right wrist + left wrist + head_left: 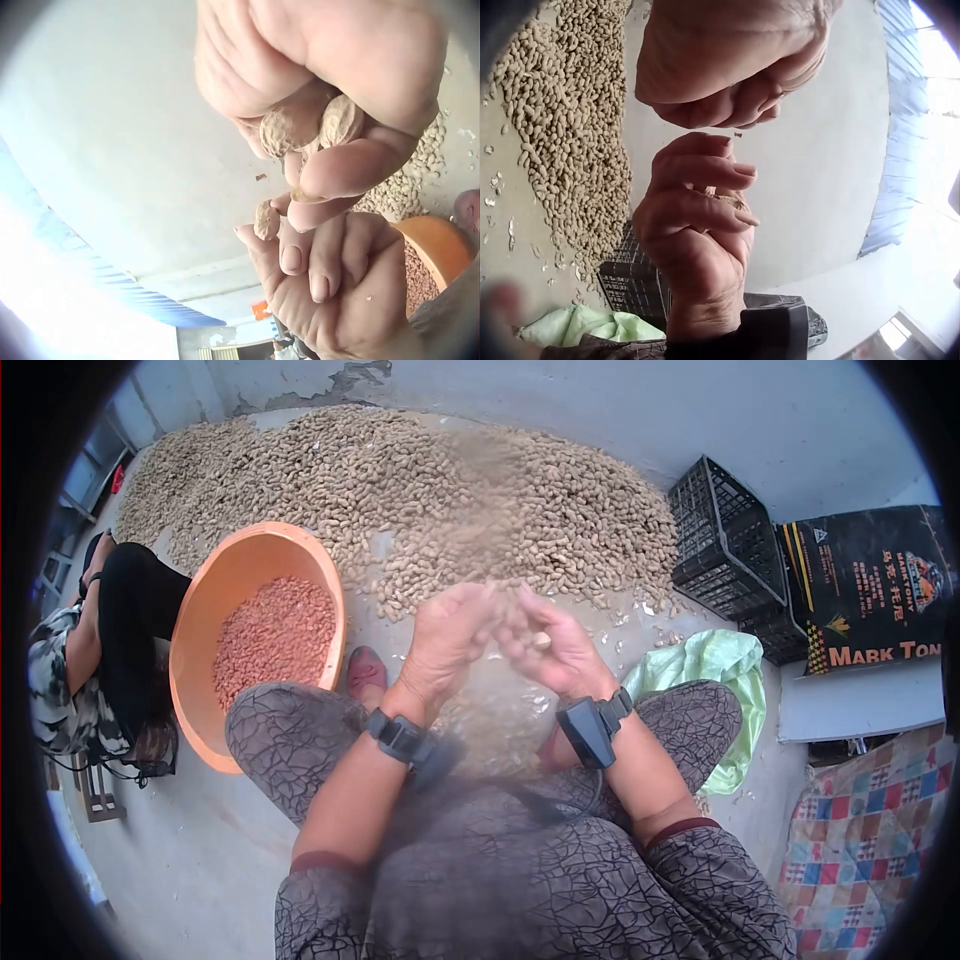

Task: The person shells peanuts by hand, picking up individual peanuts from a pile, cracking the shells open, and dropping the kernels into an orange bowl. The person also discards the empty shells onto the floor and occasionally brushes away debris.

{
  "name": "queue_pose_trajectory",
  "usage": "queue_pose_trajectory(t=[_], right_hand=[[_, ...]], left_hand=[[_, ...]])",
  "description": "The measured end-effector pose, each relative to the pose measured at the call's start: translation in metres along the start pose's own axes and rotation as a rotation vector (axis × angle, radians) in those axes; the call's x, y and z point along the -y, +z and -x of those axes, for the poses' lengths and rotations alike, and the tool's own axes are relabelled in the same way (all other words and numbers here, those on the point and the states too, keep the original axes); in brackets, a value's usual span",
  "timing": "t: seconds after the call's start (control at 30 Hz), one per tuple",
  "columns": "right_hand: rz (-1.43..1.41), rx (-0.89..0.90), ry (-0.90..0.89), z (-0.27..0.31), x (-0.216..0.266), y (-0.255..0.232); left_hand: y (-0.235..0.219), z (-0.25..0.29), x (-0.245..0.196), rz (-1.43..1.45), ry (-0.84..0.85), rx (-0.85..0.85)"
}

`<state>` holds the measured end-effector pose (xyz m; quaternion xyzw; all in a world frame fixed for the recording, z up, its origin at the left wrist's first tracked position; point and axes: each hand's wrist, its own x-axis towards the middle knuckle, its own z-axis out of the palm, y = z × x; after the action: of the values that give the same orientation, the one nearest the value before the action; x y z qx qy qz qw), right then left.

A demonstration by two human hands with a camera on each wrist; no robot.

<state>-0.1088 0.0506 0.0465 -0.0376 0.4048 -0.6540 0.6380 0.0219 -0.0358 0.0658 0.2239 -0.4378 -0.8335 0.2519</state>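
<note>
In the head view both hands meet in front of the knees, their fingertips blurred. My right hand (556, 650) curls round several unshelled peanuts (341, 120). One peanut (541, 641) shows in its palm from above. Close beside it, my left hand (448, 632) has its fingers bent inward. A small piece of peanut shell (264, 220) sits at the left thumb and fingertip in the right wrist view. A tiny reddish-brown flake (260, 178) hangs in the air next to the hands. Beyond them spreads a large heap of unshelled peanuts (400, 490).
An orange basin (190, 660) of shelled red peanuts (275, 635) stands at the left. Beside it sits another person (90, 650). On the right are a black crate (715, 540), a pale green sack (735, 670) and a black printed bag (870, 590). Shell bits litter the floor.
</note>
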Motion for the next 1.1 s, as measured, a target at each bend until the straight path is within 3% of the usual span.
queue_pose_trajectory(t=[0.07, 0.17, 0.3, 0.37, 0.47, 0.6, 0.7, 0.8, 0.9, 0.93, 1.0, 1.1], right_hand=[[-0.011, 0.140, 0.045, 0.007, 0.004, -0.015], [-0.027, 0.019, -0.010, 0.034, 0.013, -0.005], [-0.059, 0.055, -0.036, 0.032, 0.010, -0.016], [0.292, 0.068, -0.180, 0.036, 0.010, -0.008], [0.361, 0.046, -0.204, 0.034, 0.006, -0.005], [0.330, 0.086, -0.199, 0.024, -0.005, -0.012], [0.182, 0.092, -0.131, 0.015, -0.012, -0.016], [0.160, 0.023, -0.107, 0.010, -0.011, -0.016], [0.100, 0.057, -0.088, 0.003, -0.013, -0.026], [0.090, 0.082, -0.083, 0.002, -0.013, -0.029], [0.081, 0.103, -0.082, 0.005, -0.012, -0.029], [0.092, 0.132, -0.085, 0.012, -0.008, -0.025]], left_hand=[[-0.001, 0.003, 0.005, 0.158, -0.085, 0.000], [0.000, 0.003, 0.007, 0.242, -0.190, -0.008], [0.004, -0.002, 0.018, 0.214, -0.201, 0.010], [0.006, -0.003, 0.021, 0.088, -0.117, 0.037], [0.001, -0.005, 0.028, -0.057, -0.030, 0.024], [0.011, -0.007, 0.035, -0.244, -0.056, -0.004], [-0.004, -0.004, 0.034, -0.292, 0.014, 0.059], [-0.017, -0.005, 0.009, -0.250, 0.013, -0.143], [-0.062, -0.015, -0.032, -0.463, 0.121, -0.496], [-0.107, -0.023, -0.042, -0.724, 0.122, -0.564], [-0.126, -0.015, -0.067, -1.560, 0.193, -0.931], [-0.135, 0.001, -0.068, -1.814, 0.184, -1.038]])
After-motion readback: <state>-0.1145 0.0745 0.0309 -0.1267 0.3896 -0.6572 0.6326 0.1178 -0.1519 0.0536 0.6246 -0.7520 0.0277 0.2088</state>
